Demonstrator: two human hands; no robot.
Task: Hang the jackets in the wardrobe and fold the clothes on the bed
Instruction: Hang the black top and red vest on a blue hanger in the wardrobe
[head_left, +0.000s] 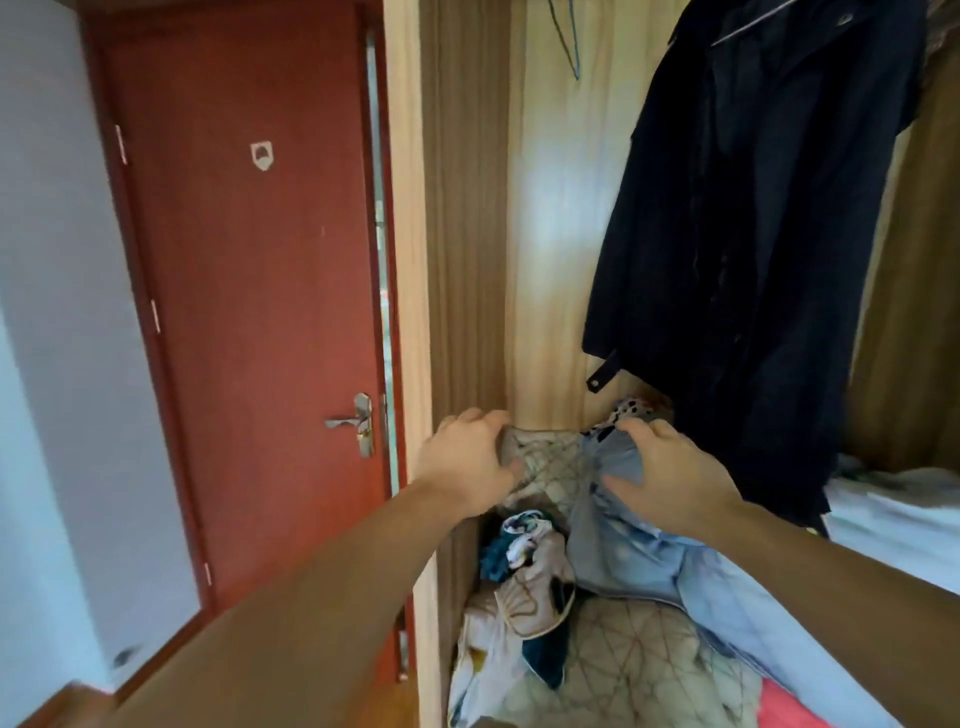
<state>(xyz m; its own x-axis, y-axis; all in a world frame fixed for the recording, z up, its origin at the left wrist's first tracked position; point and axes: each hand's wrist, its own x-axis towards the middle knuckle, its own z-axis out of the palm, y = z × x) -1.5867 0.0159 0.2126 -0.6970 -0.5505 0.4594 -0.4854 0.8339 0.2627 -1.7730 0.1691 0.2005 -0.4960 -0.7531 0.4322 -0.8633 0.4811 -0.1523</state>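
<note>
No readable text, label, brand or number showing anywhere, small pale shield-shaped sticker (261, 155) sitting on the red door (249, 291) at far left, its mark too blurred to be making out

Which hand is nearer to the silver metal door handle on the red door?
Left. The left hand is just right of the silver metal door handle; the right hand is farther right, gripping light-blue fabric.

A home bedroom: wooden wardrobe (550, 218), hanging dark jacket (753, 234), red door (249, 312).
</note>
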